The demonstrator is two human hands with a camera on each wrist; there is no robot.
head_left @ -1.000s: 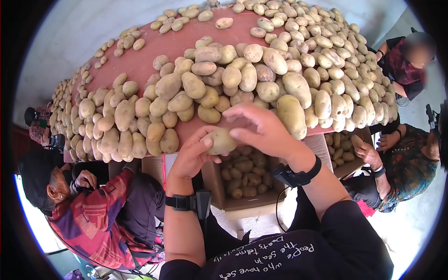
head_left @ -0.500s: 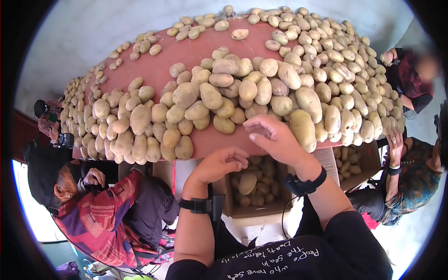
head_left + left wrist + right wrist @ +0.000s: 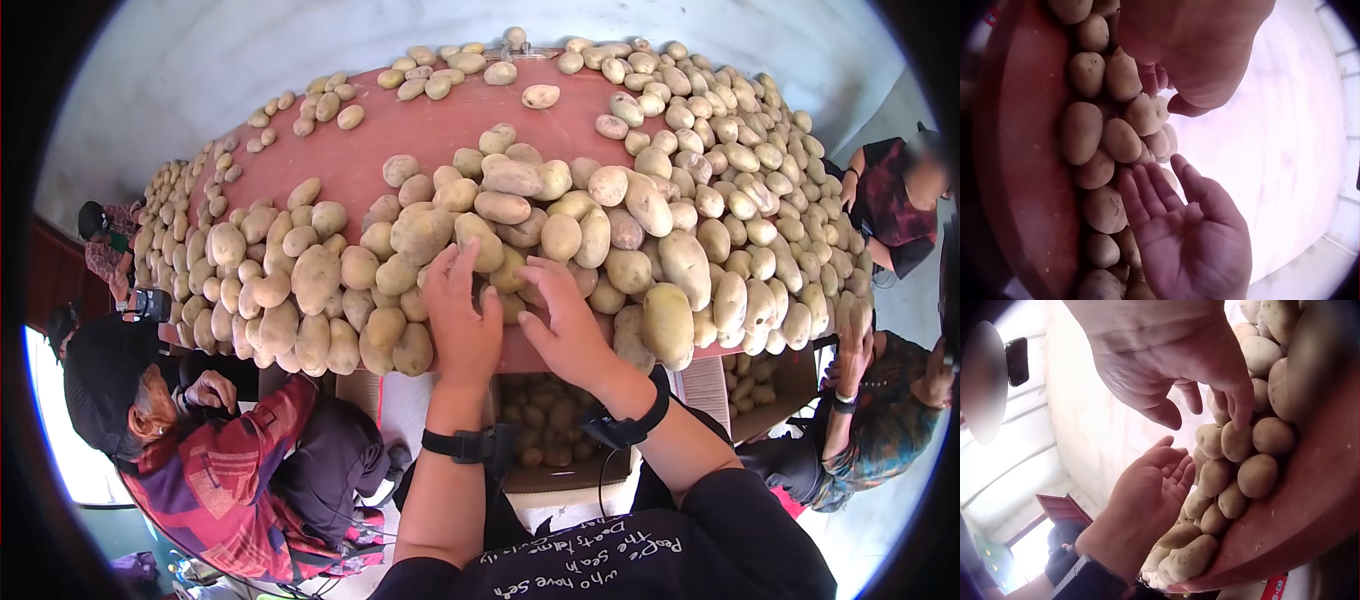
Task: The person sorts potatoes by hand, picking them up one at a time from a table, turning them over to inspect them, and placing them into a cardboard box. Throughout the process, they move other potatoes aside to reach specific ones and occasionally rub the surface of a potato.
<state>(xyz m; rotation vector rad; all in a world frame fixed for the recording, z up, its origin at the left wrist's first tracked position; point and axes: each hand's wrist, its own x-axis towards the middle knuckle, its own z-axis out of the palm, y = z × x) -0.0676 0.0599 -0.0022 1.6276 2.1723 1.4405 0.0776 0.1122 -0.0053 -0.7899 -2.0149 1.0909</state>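
A pile of potatoes [image 3: 420, 232] lies along the near side of the red table [image 3: 330, 165]. My left hand [image 3: 465, 325] reaches to the pile's front edge, fingers nearly straight, fingertips overlapping an oval potato [image 3: 483, 248] in the head view. My right hand [image 3: 565, 325] is beside it, fingers loosely bent and thumb toward the left hand; nothing shows in its grasp. A yellowish potato [image 3: 506, 270] lies between the two hands. In the right wrist view the right fingertips reach a round potato [image 3: 1236, 440]. The left palm [image 3: 1147, 487] faces the right hand there.
Under the table edge stands a cardboard box [image 3: 570, 476] holding potatoes, with another box [image 3: 790, 390] to its right. A person in a red patterned top [image 3: 220, 450] sits at left; another in a dark patterned top [image 3: 860, 430] sits at right. A large potato [image 3: 667, 325] lies right of my hands.
A second ago both hands held a potato over the box; half a second ago they had let it go and it was over the box. Both hands have since moved forward to the pile.
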